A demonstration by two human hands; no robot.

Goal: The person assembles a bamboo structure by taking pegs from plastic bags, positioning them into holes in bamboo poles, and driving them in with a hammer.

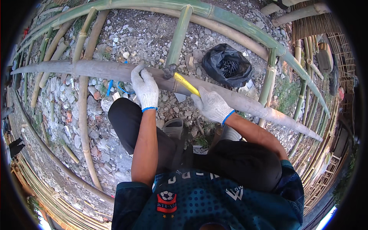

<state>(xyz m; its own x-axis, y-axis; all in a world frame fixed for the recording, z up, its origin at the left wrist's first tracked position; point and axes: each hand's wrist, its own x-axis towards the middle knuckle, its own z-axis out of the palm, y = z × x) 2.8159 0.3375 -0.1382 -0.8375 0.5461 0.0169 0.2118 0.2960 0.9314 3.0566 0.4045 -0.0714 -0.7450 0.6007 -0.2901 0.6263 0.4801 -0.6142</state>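
A long grey-brown bamboo pole (245, 101) lies crosswise in front of my knees. My left hand (145, 89), in a white knitted glove with a blue cuff, rests across this pole, its fingers curled over the far side. My right hand (213, 105), gloved the same way, grips a hammer (186, 84) by its yellow handle. The dark hammer head touches or hovers just over the pole, where a short green bamboo crosspiece (179, 36) meets it. Whether a nail sits under the head cannot be seen. Beyond the pole, a black plastic bag (213, 63) holds several dark nails (230, 68).
A long green bamboo pole (237, 23) curves across the far side, joined by crosspieces. Gravel and broken stones (107, 130) cover the ground. Blue strips (110, 87) lie left of my left hand. More bamboo poles (310, 153) line the right side, near a jerrycan-like container (325, 57).
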